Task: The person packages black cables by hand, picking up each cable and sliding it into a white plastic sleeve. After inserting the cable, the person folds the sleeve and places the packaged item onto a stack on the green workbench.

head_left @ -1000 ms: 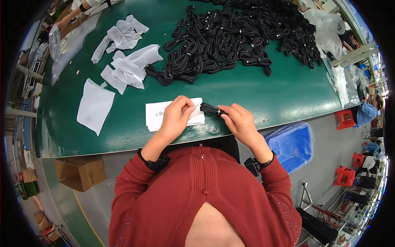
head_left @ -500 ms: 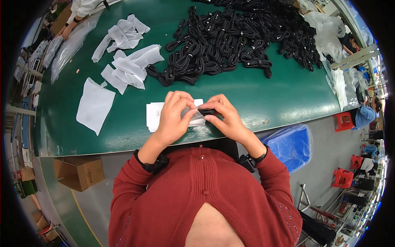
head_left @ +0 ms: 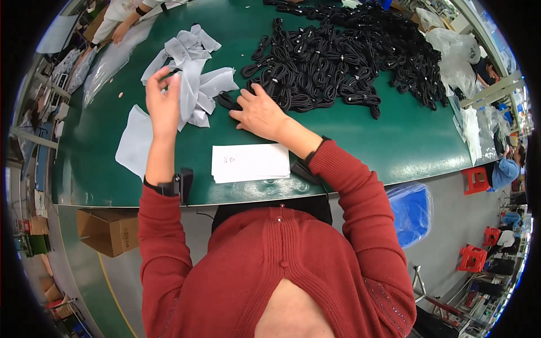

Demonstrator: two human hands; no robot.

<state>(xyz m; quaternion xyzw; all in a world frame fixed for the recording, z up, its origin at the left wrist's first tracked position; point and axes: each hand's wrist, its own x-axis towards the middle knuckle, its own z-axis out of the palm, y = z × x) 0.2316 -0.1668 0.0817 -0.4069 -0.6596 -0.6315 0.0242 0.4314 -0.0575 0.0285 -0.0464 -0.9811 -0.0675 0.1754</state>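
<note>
My left hand [head_left: 163,104] is raised over the green table [head_left: 394,141] and grips a white plastic bag [head_left: 190,90] lifted from a loose heap of such bags [head_left: 194,50]. My right hand [head_left: 260,114] reaches forward, and its fingers close on a coiled black cable bundle [head_left: 228,100] at the near edge of a large pile of black cable bundles [head_left: 338,62]. A flat stack of white sheets [head_left: 251,162] lies on the table just in front of me, between my forearms. Another flat white bag [head_left: 134,141] lies to the left of it.
Clear plastic bags [head_left: 110,59] lie at the table's far left, where another person's hands [head_left: 125,29] work. On the floor are a cardboard box [head_left: 110,231] at left, a blue bin [head_left: 411,211] at right and red stools [head_left: 476,180]. More bags [head_left: 451,50] lie far right.
Both hands have left the white stack near the table edge. My left hand went up to the white bags and lifted one; my right hand reached out to the cable pile.
</note>
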